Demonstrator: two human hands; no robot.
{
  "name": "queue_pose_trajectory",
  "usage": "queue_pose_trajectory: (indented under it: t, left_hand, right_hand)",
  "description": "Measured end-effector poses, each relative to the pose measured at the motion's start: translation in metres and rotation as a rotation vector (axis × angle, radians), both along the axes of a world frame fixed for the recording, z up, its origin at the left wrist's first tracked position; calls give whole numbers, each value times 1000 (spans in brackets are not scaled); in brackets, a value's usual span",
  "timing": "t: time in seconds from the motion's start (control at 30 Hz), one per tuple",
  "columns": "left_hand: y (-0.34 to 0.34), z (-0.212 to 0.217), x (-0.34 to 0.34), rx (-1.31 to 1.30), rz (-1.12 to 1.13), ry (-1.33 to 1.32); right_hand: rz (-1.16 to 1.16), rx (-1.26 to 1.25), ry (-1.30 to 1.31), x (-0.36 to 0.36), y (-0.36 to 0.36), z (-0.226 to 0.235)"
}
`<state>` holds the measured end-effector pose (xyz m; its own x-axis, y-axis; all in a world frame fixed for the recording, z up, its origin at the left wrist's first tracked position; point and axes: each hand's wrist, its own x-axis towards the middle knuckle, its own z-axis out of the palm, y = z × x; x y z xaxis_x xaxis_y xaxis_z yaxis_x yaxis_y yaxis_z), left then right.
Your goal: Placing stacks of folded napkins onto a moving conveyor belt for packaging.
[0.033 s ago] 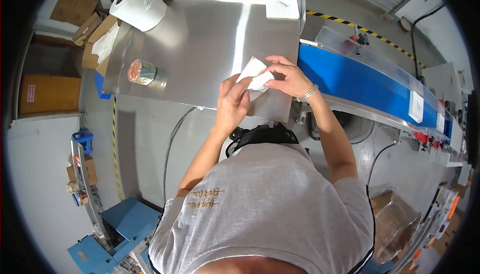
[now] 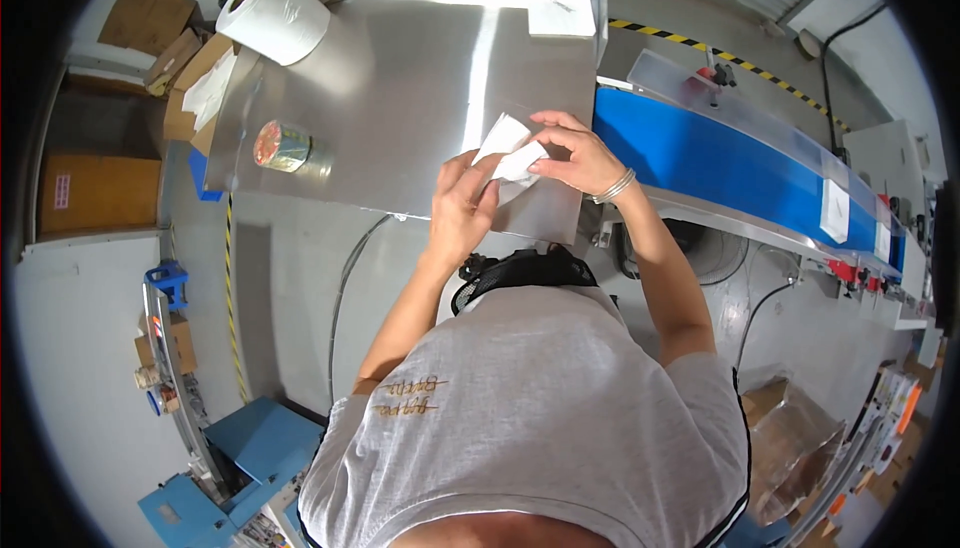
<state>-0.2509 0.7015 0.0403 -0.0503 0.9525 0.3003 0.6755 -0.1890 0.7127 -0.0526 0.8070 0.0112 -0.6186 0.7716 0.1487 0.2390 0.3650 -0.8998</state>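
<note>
Both hands meet over the near right corner of the steel table [image 2: 400, 98], sharing a small white folded sheet [image 2: 508, 151]. The left hand [image 2: 462, 210] comes up from below and pinches the sheet's lower edge between thumb and fingers, while the right hand [image 2: 583, 156], a thin bracelet [image 2: 613, 187] on its wrist, closes its fingertips on the sheet's right side; whether the sheet rests on the steel or is lifted just clear of it cannot be told. The table surface around the hands is bare metal, so nothing crowds the grip itself. Well apart to the left, near the table's left edge, a roll of clear tape [image 2: 284, 146] lies on its side. At the far left corner a large roll of white paper [image 2: 274, 16] stands, partly overhanging the edge, and beside it, off the table, are brown cardboard boxes [image 2: 180, 98]. At the far right corner a small white square slip [image 2: 560, 16] lies flat against the raised rim. Just beside the table's right edge a blue conveyor belt [image 2: 730, 168] runs away to the right, with a white label [image 2: 833, 210] further along it.
</note>
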Motion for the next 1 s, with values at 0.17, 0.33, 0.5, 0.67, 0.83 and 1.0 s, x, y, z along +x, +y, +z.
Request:
queue_pose_trajectory:
  t: [0.17, 0.33, 0.5, 0.67, 0.83, 1.0]
  left_hand:
    - [3, -19, -9, 35, 81, 14]
    - [6, -10, -2, 111, 104, 164]
    - [10, -3, 25, 132, -63, 202]
    - [19, 3, 59, 67, -301, 130]
    - [40, 16, 110, -210, -635, -227]
    - [85, -2, 147, -576, -597, -616]
  right_hand:
    - [-184, -329, 248, 54, -1, -22]
    - [-821, -196, 32, 201, 25, -68]
    - [-1217, -5, -533, 356, 39, -67]
    - [-1523, 378, -1067, 359, 23, -39]
    - [-510, 102, 93, 250, 6, -47]
    - [-153, -913, 623, 190, -23, -16]
